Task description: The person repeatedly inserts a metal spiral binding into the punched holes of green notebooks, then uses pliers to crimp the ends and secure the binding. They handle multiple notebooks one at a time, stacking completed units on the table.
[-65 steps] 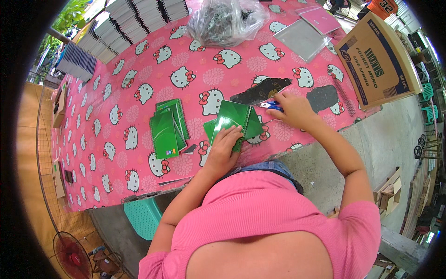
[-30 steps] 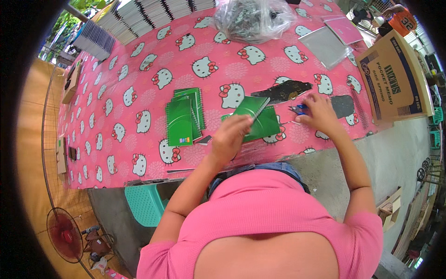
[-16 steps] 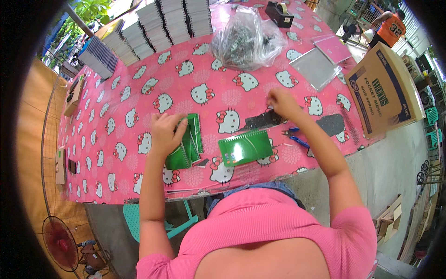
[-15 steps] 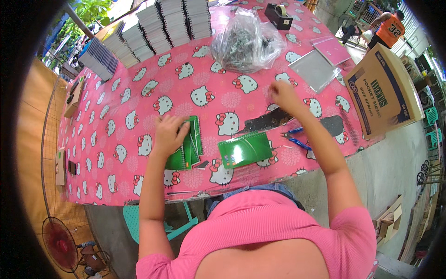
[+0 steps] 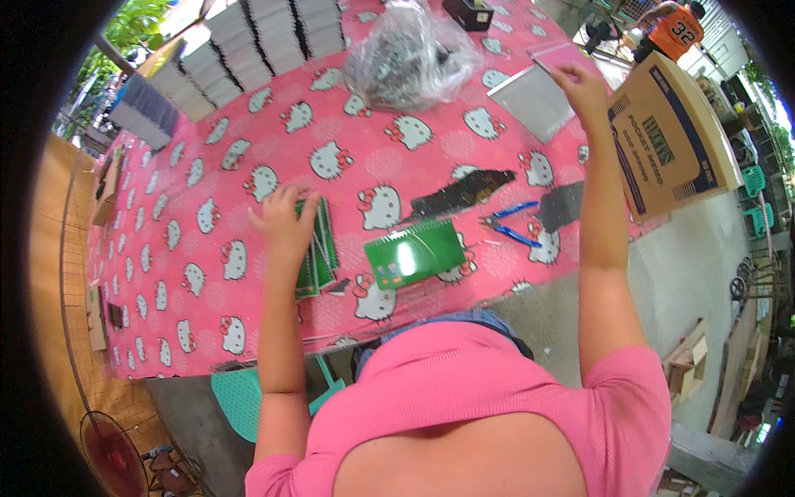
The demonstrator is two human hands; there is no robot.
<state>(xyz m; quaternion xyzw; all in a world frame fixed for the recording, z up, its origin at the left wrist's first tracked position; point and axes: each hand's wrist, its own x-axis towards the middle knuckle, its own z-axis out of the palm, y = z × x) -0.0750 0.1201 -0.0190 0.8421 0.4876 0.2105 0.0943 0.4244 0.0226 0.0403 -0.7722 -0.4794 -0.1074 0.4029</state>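
At the left, my left hand [image 5: 286, 222] rests palm down on several green spiral notebooks [image 5: 325, 242], its fingers spread over their upper end. They overlap in a loose stack, partly covered by this hand. One more green spiral notebook [image 5: 416, 255] lies alone in front of me, its coil along the top edge. My right hand [image 5: 583, 93] is stretched to the far right, over a clear plastic sleeve [image 5: 534, 103]. Its fingers are curled together by the sleeve's upper edge; anything between them is hidden. Blue-handled cutting pliers [image 5: 515, 225] lie spread apart right of the single notebook.
Tall stacks of spiral-bound books [image 5: 273, 41] line the far left. A clear bag of dark coils [image 5: 406, 66] and a black tape dispenser [image 5: 469, 13] stand at the back. A cardboard box [image 5: 667, 141] is at the right. Someone in an orange shirt [image 5: 675, 33] is beyond it.
My right hand has moved away from me and rightward, from above the table's middle to the plastic sleeve. My left hand stays on the green notebooks. The whole view has shifted slightly.
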